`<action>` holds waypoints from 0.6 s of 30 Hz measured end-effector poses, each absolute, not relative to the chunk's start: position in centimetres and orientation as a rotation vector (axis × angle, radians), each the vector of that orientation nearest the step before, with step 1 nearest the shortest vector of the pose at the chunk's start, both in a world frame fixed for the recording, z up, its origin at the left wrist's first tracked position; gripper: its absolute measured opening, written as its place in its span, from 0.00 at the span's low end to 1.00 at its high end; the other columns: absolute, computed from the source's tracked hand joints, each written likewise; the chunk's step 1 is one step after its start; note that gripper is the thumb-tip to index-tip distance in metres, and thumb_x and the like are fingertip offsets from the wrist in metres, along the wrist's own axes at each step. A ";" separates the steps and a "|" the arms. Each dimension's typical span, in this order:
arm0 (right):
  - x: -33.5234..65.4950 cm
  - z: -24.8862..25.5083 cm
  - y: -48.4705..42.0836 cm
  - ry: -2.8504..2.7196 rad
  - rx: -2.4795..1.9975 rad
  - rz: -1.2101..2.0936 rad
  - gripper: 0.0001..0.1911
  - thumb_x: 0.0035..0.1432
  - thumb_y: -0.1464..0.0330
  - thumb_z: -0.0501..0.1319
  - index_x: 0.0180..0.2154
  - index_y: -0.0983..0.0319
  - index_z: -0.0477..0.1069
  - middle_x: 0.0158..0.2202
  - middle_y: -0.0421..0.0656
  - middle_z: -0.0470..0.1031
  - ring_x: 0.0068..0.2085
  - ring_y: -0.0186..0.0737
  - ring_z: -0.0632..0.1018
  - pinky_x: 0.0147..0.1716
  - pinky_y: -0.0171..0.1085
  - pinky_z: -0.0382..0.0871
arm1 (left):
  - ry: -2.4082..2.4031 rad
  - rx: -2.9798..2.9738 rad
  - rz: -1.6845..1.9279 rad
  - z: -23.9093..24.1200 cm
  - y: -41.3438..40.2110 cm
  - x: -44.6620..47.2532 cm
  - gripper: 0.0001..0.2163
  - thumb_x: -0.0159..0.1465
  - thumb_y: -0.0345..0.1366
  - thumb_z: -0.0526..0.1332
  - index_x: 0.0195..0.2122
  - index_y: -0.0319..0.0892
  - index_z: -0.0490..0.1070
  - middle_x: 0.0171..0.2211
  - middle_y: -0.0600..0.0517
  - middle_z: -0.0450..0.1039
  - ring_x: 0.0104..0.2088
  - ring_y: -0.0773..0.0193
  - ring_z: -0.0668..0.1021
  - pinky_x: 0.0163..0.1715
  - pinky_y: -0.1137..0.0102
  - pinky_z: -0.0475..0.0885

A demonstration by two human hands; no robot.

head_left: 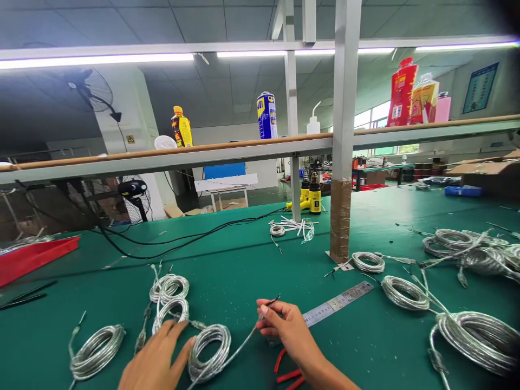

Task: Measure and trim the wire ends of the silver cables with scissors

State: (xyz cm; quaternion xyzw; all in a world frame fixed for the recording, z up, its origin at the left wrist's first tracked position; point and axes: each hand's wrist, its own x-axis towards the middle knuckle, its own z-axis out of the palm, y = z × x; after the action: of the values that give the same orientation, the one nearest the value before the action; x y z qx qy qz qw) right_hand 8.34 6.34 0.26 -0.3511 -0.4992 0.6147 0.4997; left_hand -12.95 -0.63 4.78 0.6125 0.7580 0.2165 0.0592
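My right hand (286,327) pinches the end of a clear-jacketed silver cable (246,340) between thumb and fingers. Dark wire tips stick out past those fingers. The cable runs left into a coil (210,352) lying on the green table. Beside that coil rests my left hand (158,355), thumb and fingers apart. Its fingertips lie at the near edge of another silver coil (173,311); whether they press on it I cannot tell. Further left sits one more coil (97,352). A steel ruler (337,303) and pieces of red tubing (289,375) lie near my right hand.
Several cable coils (477,336) spread over the right side. A wrapped post (340,222) rises from the table under a shelf (244,151) with bottles. Yellow heat guns (314,197) and white strips (298,227) are behind. A red tray (38,257) stands left; black cords (195,238) cross the back.
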 end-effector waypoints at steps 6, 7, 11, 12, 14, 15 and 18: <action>9.6 0.6 6.1 -1.495 -0.893 1.061 0.21 0.52 0.55 0.54 0.18 0.64 0.67 0.33 0.47 0.70 0.41 0.43 0.71 0.35 0.35 0.65 | 1.822 2.039 0.770 3.9 1.9 -5.0 0.15 0.58 0.36 0.49 0.42 0.44 0.70 0.44 0.47 0.71 0.44 0.56 0.72 0.42 0.66 0.64; 9.8 0.7 6.0 -1.511 -0.892 1.015 0.20 0.53 0.56 0.54 0.19 0.64 0.68 0.32 0.46 0.70 0.42 0.42 0.70 0.38 0.36 0.64 | 1.767 2.041 0.826 3.3 2.5 -3.9 0.14 0.57 0.35 0.50 0.42 0.42 0.70 0.42 0.46 0.71 0.43 0.56 0.72 0.42 0.66 0.64; 10.2 0.4 6.0 -1.536 -0.899 0.984 0.19 0.53 0.57 0.54 0.22 0.63 0.73 0.28 0.44 0.70 0.37 0.40 0.72 0.38 0.35 0.63 | 1.626 1.895 0.976 1.3 4.0 -1.6 0.12 0.57 0.36 0.51 0.40 0.41 0.68 0.31 0.49 0.74 0.23 0.62 0.73 0.23 0.71 0.65; 10.3 0.2 6.1 -1.523 -0.905 0.997 0.19 0.52 0.57 0.54 0.22 0.63 0.73 0.28 0.44 0.71 0.36 0.40 0.72 0.36 0.34 0.63 | 1.621 1.849 1.000 1.0 4.2 -1.5 0.11 0.58 0.37 0.51 0.39 0.41 0.67 0.29 0.51 0.73 0.18 0.65 0.71 0.18 0.73 0.62; 10.2 -0.2 6.4 -1.481 -0.921 1.032 0.19 0.51 0.56 0.56 0.21 0.63 0.73 0.27 0.44 0.72 0.34 0.41 0.72 0.35 0.34 0.64 | 1.637 1.831 1.055 0.7 4.3 -1.6 0.09 0.58 0.38 0.52 0.35 0.41 0.67 0.26 0.53 0.72 0.15 0.67 0.67 0.16 0.74 0.59; 10.2 -0.4 6.5 -1.458 -0.929 1.050 0.18 0.50 0.56 0.56 0.22 0.63 0.74 0.27 0.44 0.72 0.34 0.41 0.72 0.34 0.35 0.64 | 1.648 1.862 1.084 0.6 4.3 -1.7 0.08 0.58 0.38 0.53 0.33 0.42 0.68 0.26 0.53 0.71 0.16 0.67 0.67 0.17 0.74 0.59; 10.2 -0.5 6.8 -1.434 -0.920 1.090 0.15 0.50 0.58 0.58 0.27 0.63 0.75 0.29 0.43 0.73 0.33 0.40 0.72 0.33 0.35 0.64 | 1.623 1.998 1.139 0.7 4.1 -2.2 0.08 0.59 0.36 0.52 0.31 0.44 0.70 0.29 0.51 0.73 0.25 0.63 0.72 0.25 0.72 0.63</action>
State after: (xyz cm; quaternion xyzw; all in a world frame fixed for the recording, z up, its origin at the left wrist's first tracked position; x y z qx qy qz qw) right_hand 10.20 6.75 -0.49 -0.3855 -0.6007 0.4568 0.5309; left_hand -2.25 4.06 0.67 0.7003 0.5690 0.3993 0.1625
